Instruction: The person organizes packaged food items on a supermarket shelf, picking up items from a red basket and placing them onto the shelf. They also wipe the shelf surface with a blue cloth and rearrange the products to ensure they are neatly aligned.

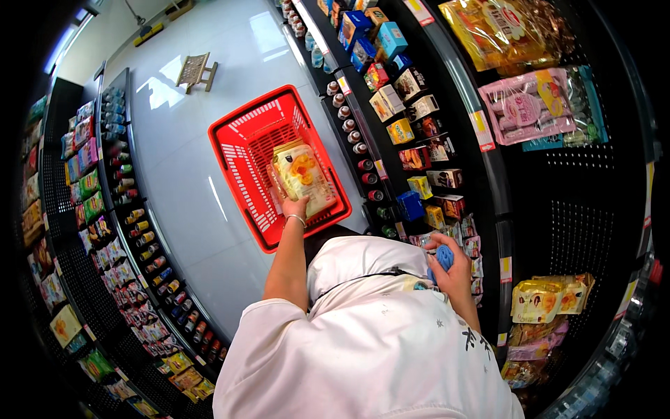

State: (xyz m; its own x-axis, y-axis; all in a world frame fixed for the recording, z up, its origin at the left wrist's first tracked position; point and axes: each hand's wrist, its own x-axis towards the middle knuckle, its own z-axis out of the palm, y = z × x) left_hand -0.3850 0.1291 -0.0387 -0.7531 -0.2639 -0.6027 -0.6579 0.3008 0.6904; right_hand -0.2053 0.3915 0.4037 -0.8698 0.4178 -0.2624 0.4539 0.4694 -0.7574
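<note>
Snack bag [303, 176], clear with a yellow and orange print, sits inside the red basket [237, 150], toward its near edge, with the left hand [294, 207] gripping the bag's lower end; the fingers [286, 203] wrap around it. The basket rests on the pale floor [188, 209] of the aisle, beside the foot of the right-hand shelf [488, 167]. The right hand [450, 269] is held close to the body, its fingers curled around a small blue thing [442, 257]; what it is cannot be told. To do this well, I would judge it best to lay the bag flat against the basket's bottom, well within the rim, and to loosen the grip only once the bag lies settled, so it neither tips over the near edge nor gets crushed.
</note>
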